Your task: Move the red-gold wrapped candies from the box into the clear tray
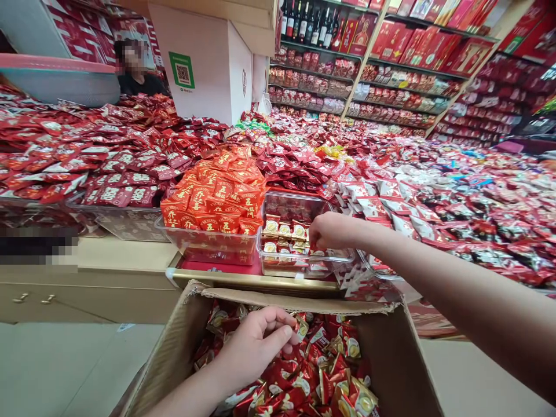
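Note:
My left hand (264, 341) is over the open cardboard box (402, 353), its fingertips closed on a red and gold wrapped candy (300, 327). Many more red and gold candies (295, 382) fill the box. My right hand (328, 233) reaches into the clear plastic bin (291, 267), fingers pressed together at the right end of its rows of small candies (284, 230). What those fingers hold, if anything, is hidden. Part of the bin shows see-through and without rows at its back.
A bin of orange-red packets (217, 197) stands left of the clear bin. White and red packets (403, 226) lie to the right. Behind are a white box with a QR code (200, 69), a basin (61, 81), a person (139, 69) and stocked shelves (365, 63).

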